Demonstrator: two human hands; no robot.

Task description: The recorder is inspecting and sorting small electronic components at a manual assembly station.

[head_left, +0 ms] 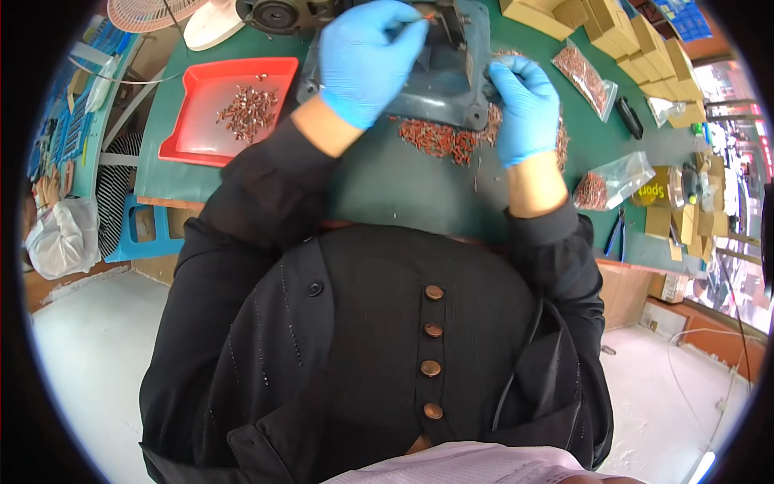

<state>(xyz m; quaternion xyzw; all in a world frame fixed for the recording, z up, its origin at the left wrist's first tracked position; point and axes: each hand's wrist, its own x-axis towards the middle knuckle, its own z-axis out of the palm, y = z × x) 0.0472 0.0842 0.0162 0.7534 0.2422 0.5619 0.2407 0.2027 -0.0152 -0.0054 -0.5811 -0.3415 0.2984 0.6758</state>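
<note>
My left hand, in a blue glove, reaches over the grey machine base. Its fingers are pinched, with a small orange-red part at their tips. Beside the base's right edge, my right hand, also in a blue glove, has its thumb and fingers curled together. What they hold, if anything, I cannot make out. A pile of small red and metallic parts lies along the near edge of the base and runs under and behind my right hand.
At left is a red tray with small coppery parts. Bags of small parts, blue-handled pliers and a black tool lie right. Cardboard boxes stand far right; a fan far left.
</note>
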